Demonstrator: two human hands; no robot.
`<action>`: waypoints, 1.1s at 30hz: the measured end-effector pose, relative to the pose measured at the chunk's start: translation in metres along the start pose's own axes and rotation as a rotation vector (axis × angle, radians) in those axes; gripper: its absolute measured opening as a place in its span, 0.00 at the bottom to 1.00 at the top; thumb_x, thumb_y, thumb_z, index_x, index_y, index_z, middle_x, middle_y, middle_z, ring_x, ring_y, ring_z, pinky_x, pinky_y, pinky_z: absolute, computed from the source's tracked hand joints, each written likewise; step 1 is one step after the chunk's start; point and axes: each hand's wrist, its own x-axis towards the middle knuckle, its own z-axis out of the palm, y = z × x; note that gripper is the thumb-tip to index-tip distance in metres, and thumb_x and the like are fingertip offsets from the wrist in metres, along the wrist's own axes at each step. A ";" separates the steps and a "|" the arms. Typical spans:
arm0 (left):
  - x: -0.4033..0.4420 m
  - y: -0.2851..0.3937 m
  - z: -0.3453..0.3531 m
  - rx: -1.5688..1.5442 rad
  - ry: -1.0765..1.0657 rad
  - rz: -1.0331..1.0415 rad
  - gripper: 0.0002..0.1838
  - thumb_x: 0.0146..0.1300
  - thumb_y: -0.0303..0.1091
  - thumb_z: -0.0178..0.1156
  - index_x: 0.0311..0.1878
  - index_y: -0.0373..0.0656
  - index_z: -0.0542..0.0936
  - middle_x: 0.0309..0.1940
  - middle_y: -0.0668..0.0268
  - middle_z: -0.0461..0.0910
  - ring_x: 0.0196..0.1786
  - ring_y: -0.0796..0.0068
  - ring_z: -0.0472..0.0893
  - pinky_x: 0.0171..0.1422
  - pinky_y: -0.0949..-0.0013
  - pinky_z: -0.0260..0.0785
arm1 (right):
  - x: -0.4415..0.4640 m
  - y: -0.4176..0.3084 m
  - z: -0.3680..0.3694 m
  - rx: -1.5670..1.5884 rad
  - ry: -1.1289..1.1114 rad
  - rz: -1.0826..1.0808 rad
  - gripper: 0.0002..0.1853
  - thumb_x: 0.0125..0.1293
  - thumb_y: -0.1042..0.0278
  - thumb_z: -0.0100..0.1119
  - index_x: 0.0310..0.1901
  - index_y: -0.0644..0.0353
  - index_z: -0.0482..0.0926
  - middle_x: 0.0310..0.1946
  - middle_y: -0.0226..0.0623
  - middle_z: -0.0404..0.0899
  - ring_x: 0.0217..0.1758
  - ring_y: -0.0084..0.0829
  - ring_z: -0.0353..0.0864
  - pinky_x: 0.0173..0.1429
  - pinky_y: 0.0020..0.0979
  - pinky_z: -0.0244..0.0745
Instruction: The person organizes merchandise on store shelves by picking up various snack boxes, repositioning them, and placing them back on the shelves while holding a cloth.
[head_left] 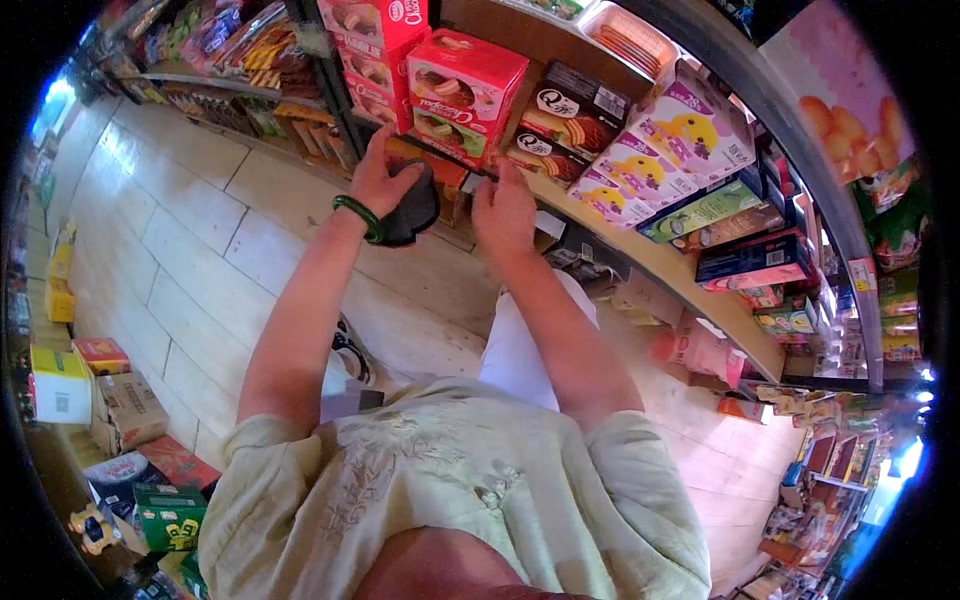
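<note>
My left hand [384, 188], with a green bead bracelet [358, 217] at the wrist, reaches to the shelf front below the red Chocopie boxes [462, 88]. Its thumb and index finger stand apart, fingertips close to the lower edge of a red box. A dark grey rounded thing [412, 210] shows beside the thumb; whether I hold it or it lies beneath, I cannot tell. To the right, my right hand [503, 210] is closed at the shelf edge, its fingers bent. Something small and dark shows at its fingertips, too small to name.
Black snack boxes [568, 120] and white-purple boxes [665, 150] stand along the shelf [620, 240] on the right. More cartons [130, 405] are at the left edge. Pale tiles [190, 240] cover the floor. My white-clad leg [520, 345] is below the shelf.
</note>
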 end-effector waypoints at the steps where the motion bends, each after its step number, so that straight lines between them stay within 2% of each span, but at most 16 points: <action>1: 0.003 0.006 0.001 -0.013 0.006 -0.041 0.40 0.54 0.36 0.65 0.66 0.43 0.54 0.41 0.57 0.77 0.46 0.66 0.77 0.51 0.63 0.69 | 0.000 0.006 -0.009 0.088 -0.028 -0.006 0.19 0.59 0.74 0.49 0.52 0.70 0.67 0.45 0.56 0.74 0.48 0.50 0.76 0.53 0.43 0.70; 2: 0.006 0.011 0.002 -0.025 0.012 -0.082 0.41 0.52 0.37 0.67 0.65 0.40 0.55 0.40 0.57 0.78 0.45 0.65 0.78 0.50 0.63 0.69 | 0.000 0.012 -0.015 0.178 -0.056 -0.011 0.16 0.58 0.75 0.50 0.49 0.66 0.70 0.43 0.51 0.75 0.46 0.48 0.77 0.51 0.42 0.71; 5: 0.014 0.020 0.006 0.117 0.018 -0.085 0.40 0.49 0.37 0.69 0.61 0.37 0.57 0.39 0.55 0.78 0.43 0.62 0.78 0.48 0.63 0.70 | 0.003 0.030 -0.020 0.369 -0.132 0.052 0.13 0.56 0.76 0.50 0.45 0.63 0.71 0.40 0.48 0.76 0.44 0.46 0.77 0.49 0.40 0.71; 9: 0.014 0.048 0.020 0.301 0.060 -0.101 0.39 0.48 0.38 0.70 0.59 0.36 0.58 0.38 0.55 0.78 0.42 0.61 0.78 0.48 0.63 0.70 | 0.000 0.042 -0.006 0.495 -0.112 -0.003 0.13 0.55 0.78 0.51 0.44 0.63 0.72 0.39 0.48 0.76 0.43 0.47 0.77 0.48 0.40 0.71; 11: 0.015 0.045 0.029 0.262 0.099 -0.111 0.38 0.46 0.38 0.71 0.57 0.35 0.60 0.37 0.55 0.78 0.42 0.61 0.78 0.47 0.62 0.70 | 0.000 0.050 0.007 0.433 -0.034 -0.169 0.15 0.55 0.82 0.50 0.46 0.63 0.71 0.35 0.38 0.77 0.34 0.29 0.79 0.40 0.27 0.74; 15: 0.024 0.041 0.040 0.274 0.136 -0.127 0.37 0.46 0.38 0.71 0.54 0.35 0.62 0.37 0.54 0.78 0.42 0.59 0.79 0.47 0.61 0.70 | 0.007 0.058 0.004 0.405 0.001 -0.166 0.15 0.55 0.83 0.50 0.46 0.63 0.71 0.35 0.38 0.77 0.33 0.28 0.78 0.40 0.27 0.74; 18: 0.030 0.049 0.040 0.323 0.169 -0.082 0.36 0.46 0.38 0.71 0.54 0.34 0.62 0.37 0.52 0.78 0.42 0.58 0.79 0.47 0.61 0.70 | 0.011 0.061 0.007 0.464 0.083 -0.082 0.14 0.55 0.83 0.49 0.45 0.63 0.72 0.33 0.38 0.77 0.34 0.28 0.79 0.40 0.27 0.74; 20: 0.039 0.035 0.043 0.383 0.146 -0.049 0.34 0.46 0.38 0.70 0.52 0.33 0.64 0.38 0.52 0.78 0.42 0.57 0.79 0.48 0.60 0.70 | 0.010 0.061 -0.001 0.508 0.044 0.063 0.12 0.54 0.79 0.51 0.42 0.63 0.73 0.36 0.49 0.77 0.41 0.48 0.77 0.46 0.41 0.72; 21: 0.043 0.035 0.042 0.385 0.144 -0.047 0.34 0.46 0.38 0.70 0.52 0.33 0.64 0.38 0.52 0.78 0.42 0.57 0.79 0.48 0.60 0.70 | 0.010 0.062 -0.001 0.511 0.046 0.065 0.12 0.54 0.79 0.51 0.42 0.63 0.73 0.36 0.49 0.77 0.41 0.48 0.77 0.46 0.41 0.72; 23: 0.049 0.036 0.040 0.343 0.055 0.096 0.32 0.46 0.37 0.69 0.51 0.34 0.65 0.40 0.51 0.78 0.44 0.56 0.79 0.49 0.60 0.71 | 0.009 0.069 -0.003 0.608 0.073 0.150 0.10 0.55 0.79 0.50 0.39 0.65 0.75 0.33 0.49 0.78 0.37 0.49 0.79 0.42 0.40 0.73; 27: 0.054 0.055 0.040 0.407 -0.073 0.068 0.29 0.47 0.36 0.68 0.50 0.35 0.67 0.41 0.51 0.78 0.46 0.56 0.79 0.50 0.60 0.70 | 0.008 0.087 -0.009 0.575 0.138 0.164 0.08 0.56 0.79 0.50 0.37 0.65 0.76 0.29 0.47 0.78 0.29 0.44 0.81 0.36 0.39 0.75; 29: 0.055 0.058 0.038 0.396 -0.023 -0.050 0.29 0.47 0.36 0.68 0.51 0.35 0.68 0.43 0.50 0.78 0.48 0.55 0.78 0.51 0.60 0.70 | 0.009 0.086 -0.017 0.733 0.031 0.226 0.11 0.61 0.84 0.42 0.41 0.66 0.74 0.31 0.38 0.77 0.28 0.26 0.79 0.30 0.27 0.79; 31: 0.059 0.046 0.038 0.340 -0.014 0.031 0.29 0.47 0.36 0.68 0.50 0.35 0.69 0.43 0.49 0.78 0.48 0.53 0.78 0.51 0.60 0.70 | 0.009 0.078 -0.027 0.814 -0.024 0.284 0.11 0.62 0.84 0.41 0.41 0.67 0.74 0.31 0.39 0.76 0.28 0.26 0.79 0.30 0.28 0.80; 33: 0.061 0.037 0.038 0.464 -0.045 0.090 0.29 0.48 0.36 0.67 0.51 0.35 0.68 0.43 0.48 0.77 0.49 0.50 0.77 0.53 0.59 0.69 | 0.008 0.080 -0.025 0.857 0.068 0.293 0.09 0.59 0.81 0.45 0.38 0.68 0.76 0.26 0.41 0.79 0.24 0.29 0.81 0.28 0.28 0.76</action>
